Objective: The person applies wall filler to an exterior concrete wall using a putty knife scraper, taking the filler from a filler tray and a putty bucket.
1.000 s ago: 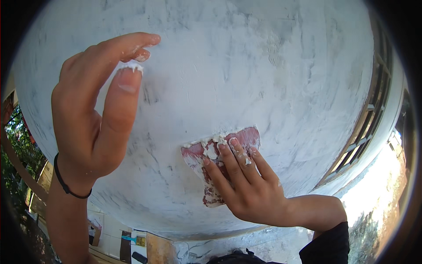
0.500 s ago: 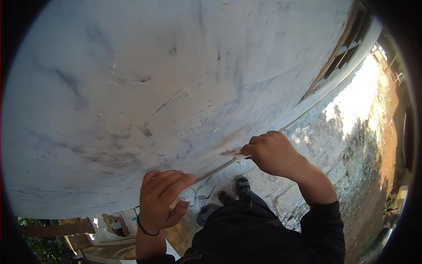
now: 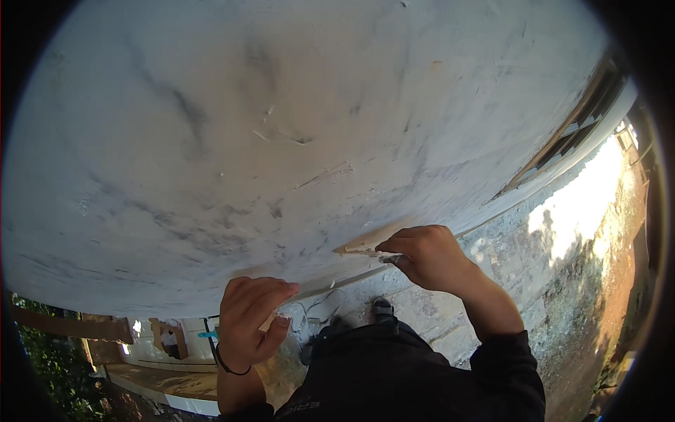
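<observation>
A large white wall (image 3: 232,126), streaked with grey smudges and scratches, rises before me. My right hand (image 3: 429,257) is closed round a thin flat scraper (image 3: 358,251), whose pale, crusted blade points left. Its tip is at or very near the wall's lower part; whether it touches I cannot tell. Lower left, my left hand (image 3: 253,316) is held close to the wall with fingers curved and thumb apart. Whitish residue shows between its fingers and thumb. A dark band circles the left wrist.
A barred window (image 3: 576,126) is set in the wall at right. Below runs a rough stone paving (image 3: 450,316), with sunlit ground farther right. My shod foot (image 3: 383,309) stands near the wall's base. At lower left are a tiled ledge (image 3: 169,380) and greenery (image 3: 56,352).
The wall's marks and the window have shifted right in view. My right hand has lowered slightly, and the scraper's tip lies farther left. The left hand keeps its curved shape.
</observation>
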### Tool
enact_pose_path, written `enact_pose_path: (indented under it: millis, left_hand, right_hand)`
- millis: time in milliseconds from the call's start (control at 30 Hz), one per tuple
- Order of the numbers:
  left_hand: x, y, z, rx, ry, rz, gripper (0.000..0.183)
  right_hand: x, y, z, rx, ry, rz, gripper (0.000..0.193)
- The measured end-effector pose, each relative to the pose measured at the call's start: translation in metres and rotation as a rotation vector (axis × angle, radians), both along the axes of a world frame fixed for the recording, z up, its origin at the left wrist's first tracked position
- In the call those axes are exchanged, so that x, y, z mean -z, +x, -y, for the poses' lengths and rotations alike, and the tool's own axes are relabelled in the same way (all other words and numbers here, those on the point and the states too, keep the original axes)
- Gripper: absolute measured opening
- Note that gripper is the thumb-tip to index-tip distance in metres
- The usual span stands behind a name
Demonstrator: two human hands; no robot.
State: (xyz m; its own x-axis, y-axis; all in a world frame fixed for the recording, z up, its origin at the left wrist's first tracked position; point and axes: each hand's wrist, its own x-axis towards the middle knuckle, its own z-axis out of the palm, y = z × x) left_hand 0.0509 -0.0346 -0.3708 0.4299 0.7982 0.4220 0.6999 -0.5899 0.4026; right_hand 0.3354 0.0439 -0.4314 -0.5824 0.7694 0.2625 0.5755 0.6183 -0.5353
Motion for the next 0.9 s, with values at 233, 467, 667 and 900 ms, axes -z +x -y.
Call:
enact_pose_path:
  millis: [233,467,667,900]
  left_hand:
    - [-0.036,-0.06,0.022,-0.06,0.273,-0.014,0.024]
    - [-0.109,-0.113,0.056,-0.114,0.579,-0.069,0.023]
    - [-0.155,-0.137,0.072,-0.192,0.783,-0.053,0.023]
    - [-0.156,-0.127,0.074,-0.218,0.835,0.013,0.024]
  right_hand:
    - [-0.1,-0.063,0.015,-0.256,0.325,-0.058,0.029]
    - [-0.225,-0.119,0.048,-0.3,0.74,-0.113,0.031]
    - [-0.319,-0.136,0.061,-0.351,0.922,-0.211,0.018]
    - [-0.353,-0.129,0.06,-0.198,0.868,-0.194,0.018]
